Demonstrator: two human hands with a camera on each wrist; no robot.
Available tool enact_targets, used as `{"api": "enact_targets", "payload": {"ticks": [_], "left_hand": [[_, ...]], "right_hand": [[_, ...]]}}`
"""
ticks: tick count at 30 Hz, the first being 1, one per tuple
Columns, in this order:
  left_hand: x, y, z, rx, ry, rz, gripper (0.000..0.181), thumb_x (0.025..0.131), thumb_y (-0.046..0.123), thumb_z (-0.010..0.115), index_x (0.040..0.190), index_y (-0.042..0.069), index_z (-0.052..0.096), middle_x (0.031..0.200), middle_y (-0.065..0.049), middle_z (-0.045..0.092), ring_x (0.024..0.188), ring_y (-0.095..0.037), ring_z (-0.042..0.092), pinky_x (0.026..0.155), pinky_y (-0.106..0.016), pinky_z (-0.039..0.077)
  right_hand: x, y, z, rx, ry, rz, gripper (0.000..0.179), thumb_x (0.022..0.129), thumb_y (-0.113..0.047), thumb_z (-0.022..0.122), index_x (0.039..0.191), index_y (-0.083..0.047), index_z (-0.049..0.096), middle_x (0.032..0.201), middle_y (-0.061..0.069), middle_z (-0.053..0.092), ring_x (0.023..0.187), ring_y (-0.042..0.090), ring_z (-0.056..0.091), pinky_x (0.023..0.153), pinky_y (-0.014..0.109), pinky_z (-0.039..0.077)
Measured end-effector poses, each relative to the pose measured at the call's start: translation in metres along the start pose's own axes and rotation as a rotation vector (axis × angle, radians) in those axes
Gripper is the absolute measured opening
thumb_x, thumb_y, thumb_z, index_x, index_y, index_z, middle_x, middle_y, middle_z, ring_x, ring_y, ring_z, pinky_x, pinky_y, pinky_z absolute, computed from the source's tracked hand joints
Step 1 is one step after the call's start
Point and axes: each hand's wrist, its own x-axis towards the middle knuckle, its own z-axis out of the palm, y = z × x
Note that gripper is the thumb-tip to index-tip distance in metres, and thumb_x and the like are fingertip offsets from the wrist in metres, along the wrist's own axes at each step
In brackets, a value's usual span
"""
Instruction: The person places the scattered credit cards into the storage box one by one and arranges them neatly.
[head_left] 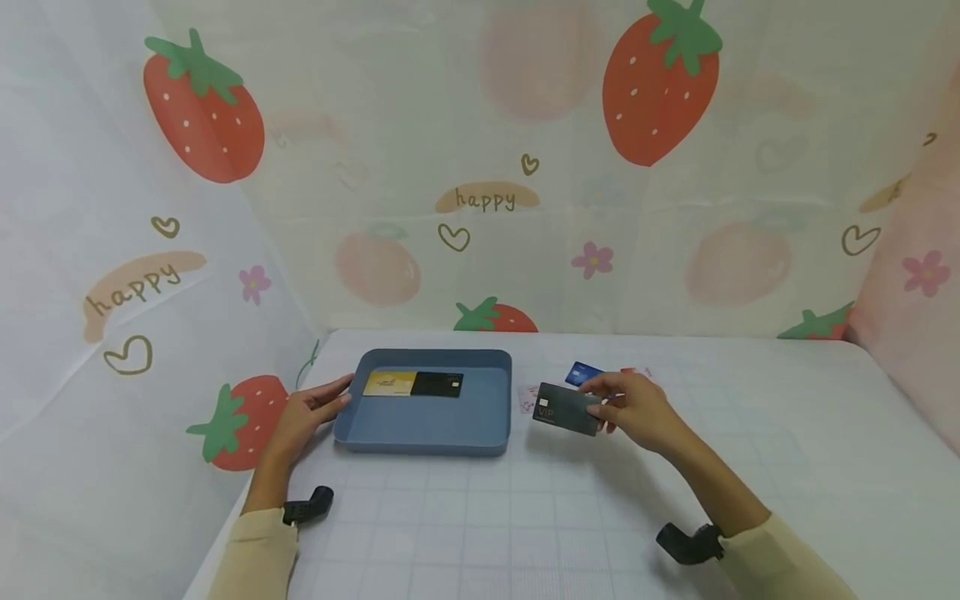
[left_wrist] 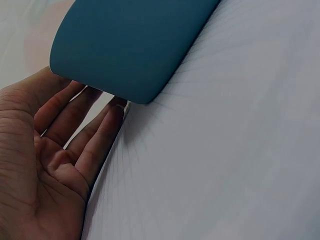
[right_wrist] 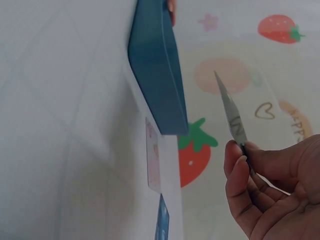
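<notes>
My right hand (head_left: 636,410) pinches a dark grey VIP card (head_left: 564,408) by its right edge, above the table and to the right of the tray. In the right wrist view the card (right_wrist: 231,110) appears nearly edge-on between thumb and fingers. My left hand (head_left: 303,417) rests against the left side of the blue-grey tray (head_left: 420,437), its fingers extended along the wall. Inside the tray lie a yellow card (head_left: 388,383) and a black card (head_left: 437,384), side by side. From the left wrist only the tray's outer wall (left_wrist: 130,50) shows.
Behind the right hand lie a blue card (head_left: 583,372) and a red-and-white card (head_left: 636,372), partly hidden. A pale pink patterned card (head_left: 527,398) lies between tray and held card. The white gridded table (head_left: 465,525) meets a strawberry-print curtain (head_left: 487,250) at the back.
</notes>
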Motion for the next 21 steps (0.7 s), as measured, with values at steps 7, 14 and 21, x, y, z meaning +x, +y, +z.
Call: {"api": "enact_targets", "payload": {"ticks": [7, 14, 21], "left_hand": [[0.001, 0.001, 0.0, 0.004, 0.009, 0.003, 0.054, 0.097, 0.035, 0.07, 0.146, 0.015, 0.057, 0.148, -0.007, 0.055, 0.124, -0.004, 0.059, 0.092, -0.016, 0.051], [0.002, 0.001, 0.0, 0.0, 0.004, -0.002, 0.055, 0.097, 0.035, 0.07, 0.146, 0.015, 0.056, 0.148, -0.007, 0.054, 0.127, -0.006, 0.058, 0.093, -0.016, 0.05], [0.001, -0.004, -0.001, -0.037, -0.002, 0.02, 0.055, 0.097, 0.031, 0.071, 0.146, 0.011, 0.057, 0.148, -0.011, 0.054, 0.119, 0.004, 0.059, 0.09, -0.017, 0.053]], "right_hand": [[0.011, -0.006, 0.003, 0.066, -0.025, -0.041, 0.027, 0.091, 0.005, 0.069, 0.118, 0.006, 0.069, 0.108, 0.023, 0.07, 0.07, 0.025, 0.067, 0.06, 0.035, 0.058], [0.023, -0.014, 0.008, 0.089, -0.04, -0.056, 0.026, 0.091, 0.007, 0.068, 0.117, 0.006, 0.069, 0.103, 0.019, 0.069, 0.072, 0.025, 0.066, 0.06, 0.035, 0.058], [0.036, -0.022, 0.011, 0.056, -0.051, -0.091, 0.025, 0.092, 0.006, 0.067, 0.116, 0.006, 0.069, 0.099, 0.018, 0.07, 0.067, 0.022, 0.065, 0.058, 0.032, 0.057]]}}
